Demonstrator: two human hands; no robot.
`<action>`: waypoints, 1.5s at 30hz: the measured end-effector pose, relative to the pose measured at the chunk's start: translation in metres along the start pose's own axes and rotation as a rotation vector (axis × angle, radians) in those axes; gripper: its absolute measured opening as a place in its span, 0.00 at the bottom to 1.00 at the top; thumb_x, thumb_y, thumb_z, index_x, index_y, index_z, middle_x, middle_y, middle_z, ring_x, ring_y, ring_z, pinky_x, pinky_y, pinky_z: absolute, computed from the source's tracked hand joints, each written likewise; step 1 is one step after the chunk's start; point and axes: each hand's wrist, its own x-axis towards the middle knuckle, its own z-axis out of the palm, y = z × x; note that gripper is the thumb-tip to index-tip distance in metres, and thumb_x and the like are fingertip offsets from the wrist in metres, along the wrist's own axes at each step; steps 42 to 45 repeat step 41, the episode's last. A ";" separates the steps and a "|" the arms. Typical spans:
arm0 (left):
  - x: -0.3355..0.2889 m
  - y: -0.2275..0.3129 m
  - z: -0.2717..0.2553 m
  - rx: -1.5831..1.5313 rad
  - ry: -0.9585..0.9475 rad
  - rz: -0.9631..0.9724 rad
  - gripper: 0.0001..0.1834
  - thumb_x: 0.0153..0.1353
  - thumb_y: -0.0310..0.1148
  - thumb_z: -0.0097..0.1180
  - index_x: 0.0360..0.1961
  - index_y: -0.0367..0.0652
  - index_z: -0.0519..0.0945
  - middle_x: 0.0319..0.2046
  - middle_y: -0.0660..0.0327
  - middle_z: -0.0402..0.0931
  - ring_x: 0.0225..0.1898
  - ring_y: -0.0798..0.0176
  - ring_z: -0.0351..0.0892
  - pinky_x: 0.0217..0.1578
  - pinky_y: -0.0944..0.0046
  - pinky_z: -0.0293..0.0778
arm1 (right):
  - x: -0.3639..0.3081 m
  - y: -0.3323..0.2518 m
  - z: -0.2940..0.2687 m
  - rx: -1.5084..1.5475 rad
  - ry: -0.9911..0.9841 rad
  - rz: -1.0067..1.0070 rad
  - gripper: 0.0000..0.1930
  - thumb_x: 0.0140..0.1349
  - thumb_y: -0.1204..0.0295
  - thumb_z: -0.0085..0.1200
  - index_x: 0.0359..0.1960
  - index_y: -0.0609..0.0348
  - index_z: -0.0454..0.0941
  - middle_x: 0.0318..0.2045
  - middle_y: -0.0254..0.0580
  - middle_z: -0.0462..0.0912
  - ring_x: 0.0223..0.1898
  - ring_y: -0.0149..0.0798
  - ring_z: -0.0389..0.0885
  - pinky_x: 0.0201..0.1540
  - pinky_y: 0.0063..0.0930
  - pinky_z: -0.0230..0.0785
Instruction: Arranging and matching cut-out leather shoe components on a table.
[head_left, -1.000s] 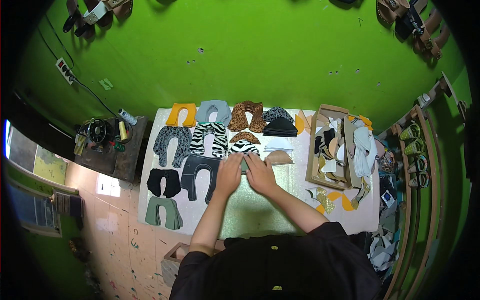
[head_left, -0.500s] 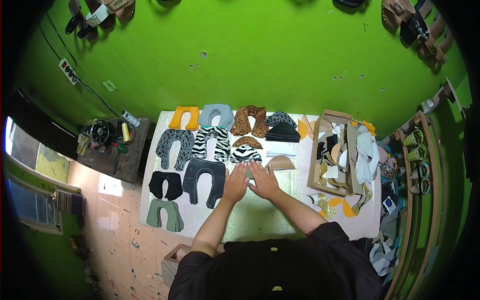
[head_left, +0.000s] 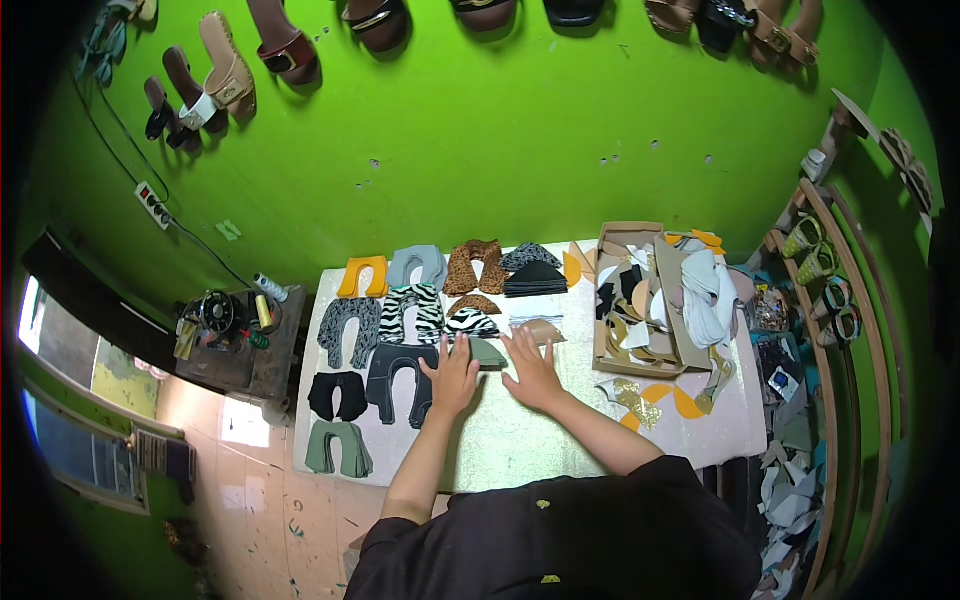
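Note:
My left hand (head_left: pixel 454 380) is open, fingers spread, at the left edge of a green half-round stack of cut pieces (head_left: pixel 487 354). My right hand (head_left: pixel 534 374) is also open, its fingertips at the tan half-round stack (head_left: pixel 545 331); whether they press on it I cannot tell. Just beyond lie a zebra-print half-round stack (head_left: pixel 471 323), a leopard-print half-round piece (head_left: pixel 474 303), a white stack (head_left: pixel 536 309) and a black half-round stack (head_left: pixel 535 281). Left of my left hand lies a dark grey U-shaped stack (head_left: pixel 402 382).
More U-shaped stacks, among them a yellow one (head_left: pixel 362 277) and a green one (head_left: pixel 338 449), cover the table's left side. Cardboard boxes (head_left: pixel 600 347) of scraps stand on the right, loose scraps (head_left: pixel 645 402) before them. A sewing machine (head_left: pixel 217 312) stands left; a wooden rack (head_left: pixel 828 440) stands right.
My hands have moved apart, the right one to the right, uncovering the green half-round stack between them. The view has tilted up, showing more sandals on the wall.

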 end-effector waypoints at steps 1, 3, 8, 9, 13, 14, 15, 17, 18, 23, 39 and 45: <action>0.001 0.003 0.001 0.001 -0.003 0.012 0.29 0.65 0.44 0.37 0.65 0.45 0.57 0.66 0.60 0.54 0.68 0.51 0.45 0.56 0.24 0.28 | -0.005 0.005 -0.004 -0.016 0.024 0.043 0.37 0.56 0.63 0.51 0.67 0.50 0.49 0.69 0.46 0.45 0.70 0.50 0.40 0.64 0.63 0.33; 0.006 0.016 0.000 -0.047 0.060 0.014 0.29 0.65 0.44 0.37 0.65 0.46 0.57 0.66 0.60 0.54 0.68 0.50 0.45 0.55 0.24 0.27 | -0.012 0.017 -0.013 -0.008 0.118 0.050 0.34 0.55 0.64 0.51 0.64 0.50 0.54 0.67 0.47 0.49 0.69 0.51 0.44 0.65 0.61 0.34; 0.013 0.060 0.007 -0.161 0.051 0.124 0.30 0.65 0.46 0.33 0.67 0.47 0.54 0.67 0.58 0.51 0.69 0.50 0.44 0.56 0.27 0.24 | -0.018 0.036 -0.045 0.005 0.422 -0.020 0.27 0.51 0.68 0.53 0.55 0.53 0.65 0.57 0.52 0.62 0.61 0.52 0.57 0.62 0.54 0.43; 0.014 0.079 0.006 -0.164 0.022 0.175 0.30 0.65 0.46 0.35 0.65 0.47 0.56 0.66 0.58 0.53 0.68 0.50 0.45 0.56 0.25 0.29 | -0.015 0.045 -0.056 -0.032 0.483 -0.028 0.26 0.50 0.69 0.53 0.54 0.53 0.66 0.56 0.51 0.64 0.60 0.52 0.58 0.62 0.53 0.44; 0.016 0.149 0.006 -0.119 -0.229 0.413 0.29 0.64 0.45 0.36 0.65 0.50 0.56 0.67 0.60 0.51 0.69 0.52 0.44 0.56 0.23 0.32 | 0.015 0.112 -0.101 -0.211 0.685 0.098 0.21 0.50 0.73 0.48 0.49 0.57 0.71 0.44 0.42 0.76 0.50 0.42 0.71 0.58 0.46 0.53; 0.016 0.162 0.005 -0.119 -0.260 0.434 0.29 0.65 0.45 0.36 0.66 0.50 0.55 0.67 0.61 0.51 0.69 0.53 0.44 0.56 0.23 0.33 | 0.021 0.122 -0.116 -0.348 0.610 0.159 0.21 0.50 0.74 0.48 0.49 0.57 0.72 0.42 0.41 0.77 0.47 0.41 0.73 0.55 0.45 0.55; 0.016 0.176 0.007 -0.123 -0.296 0.469 0.29 0.65 0.45 0.35 0.66 0.51 0.55 0.67 0.61 0.51 0.69 0.54 0.44 0.56 0.23 0.34 | 0.027 0.143 -0.125 -0.366 0.515 0.257 0.20 0.50 0.74 0.49 0.48 0.55 0.73 0.42 0.39 0.78 0.45 0.41 0.74 0.52 0.46 0.57; 0.019 0.188 0.026 -0.223 -0.314 0.519 0.27 0.66 0.46 0.34 0.65 0.52 0.56 0.66 0.62 0.53 0.69 0.55 0.46 0.56 0.23 0.31 | 0.035 0.191 -0.121 -0.428 0.328 0.347 0.19 0.49 0.73 0.52 0.47 0.53 0.73 0.43 0.39 0.76 0.46 0.41 0.74 0.52 0.48 0.57; 0.019 0.189 0.033 -0.211 -0.340 0.536 0.28 0.66 0.46 0.34 0.65 0.51 0.56 0.66 0.62 0.53 0.68 0.55 0.47 0.56 0.24 0.32 | 0.038 0.205 -0.120 -0.406 0.222 0.343 0.19 0.50 0.73 0.51 0.47 0.52 0.73 0.45 0.38 0.76 0.49 0.42 0.72 0.54 0.53 0.55; 0.016 0.182 0.042 -0.210 -0.334 0.549 0.25 0.66 0.44 0.37 0.64 0.54 0.59 0.60 0.60 0.63 0.67 0.59 0.52 0.56 0.27 0.41 | 0.046 0.242 -0.107 -0.441 -0.097 0.346 0.24 0.53 0.69 0.51 0.55 0.48 0.68 0.52 0.39 0.71 0.55 0.44 0.68 0.59 0.60 0.48; 0.018 0.181 0.060 -0.432 -0.313 0.486 0.18 0.64 0.44 0.44 0.55 0.55 0.71 0.55 0.63 0.70 0.67 0.57 0.53 0.54 0.33 0.41 | 0.054 0.265 -0.103 -0.543 -0.018 0.181 0.15 0.46 0.72 0.56 0.39 0.46 0.77 0.42 0.41 0.73 0.51 0.42 0.71 0.54 0.51 0.50; 0.018 0.180 0.061 -0.442 -0.329 0.469 0.19 0.64 0.44 0.44 0.55 0.55 0.71 0.55 0.63 0.70 0.67 0.55 0.53 0.55 0.32 0.40 | 0.054 0.252 -0.123 -0.468 -0.099 0.235 0.18 0.43 0.72 0.59 0.40 0.47 0.77 0.42 0.41 0.74 0.52 0.41 0.69 0.53 0.50 0.51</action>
